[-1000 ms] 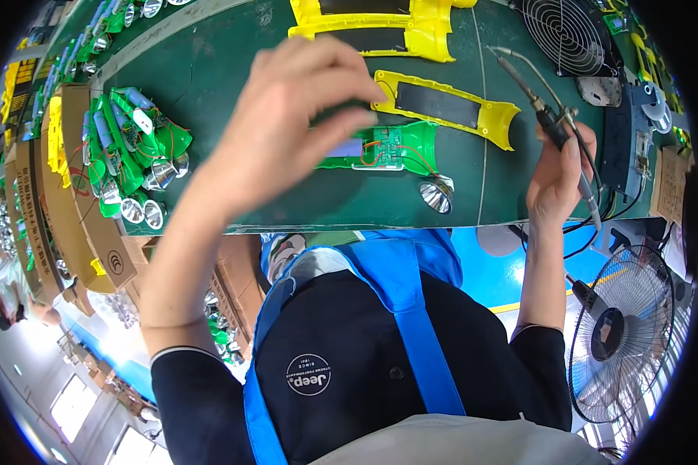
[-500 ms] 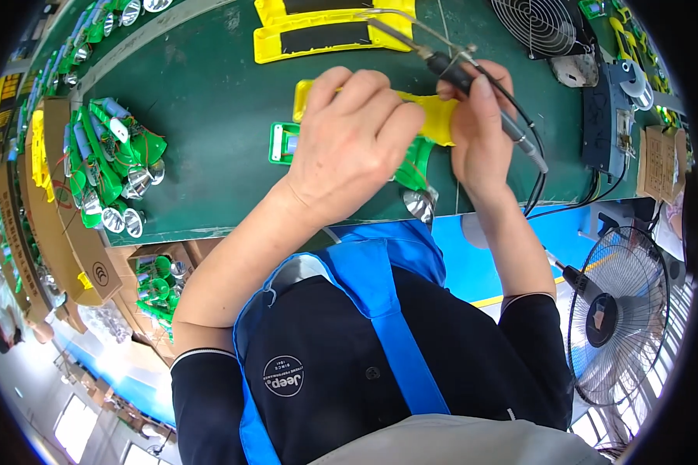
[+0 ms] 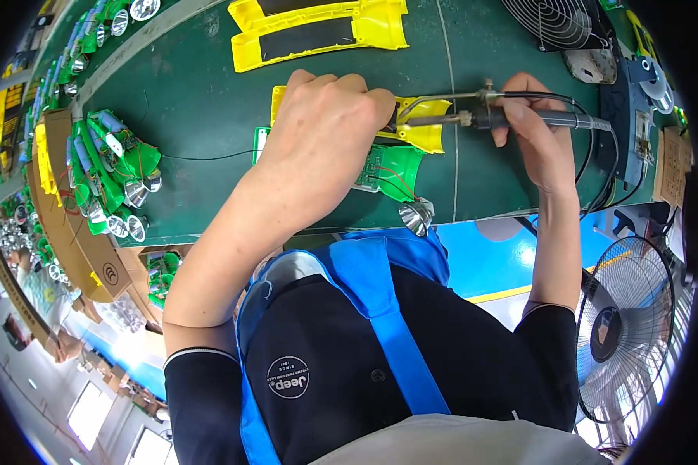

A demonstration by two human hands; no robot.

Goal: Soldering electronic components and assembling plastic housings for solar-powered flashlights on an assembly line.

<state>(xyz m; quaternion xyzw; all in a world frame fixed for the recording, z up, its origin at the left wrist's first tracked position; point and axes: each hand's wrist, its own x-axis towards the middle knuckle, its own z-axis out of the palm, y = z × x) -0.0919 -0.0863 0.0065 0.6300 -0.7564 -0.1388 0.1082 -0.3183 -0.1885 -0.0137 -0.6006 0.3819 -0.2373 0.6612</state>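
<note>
Green covered the surface (image 3: pixel 186 93) in the head view, where a yellow shell (image 3: pixel 423 139) and a green shell (image 3: pixel 403 161) lay side by side in front of the person, seemingly placed for easy reach. The left hand (image 3: pixel 326 132) was drawn in narrow over the yellow shell, fingers curled, perhaps to steady it (the back of the hand hid whether anything was pinched, so I cannot tell). The right hand (image 3: pixel 539 136) gripped a soldering iron (image 3: pixel 488 118) by its dark handle, behind the metal rod, presumably to keep skin off a hot end. The iron was nearly level, its front end beside the left hand and above the yellow shell; contact was unclear. A silvery reflector (image 3: pixel 416 217) sat just beyond the green shell's near edge, probably loose on its wires. Green assemblies (image 3: pixel 139 159) were bunched well to the left, likely to free the middle.
</note>
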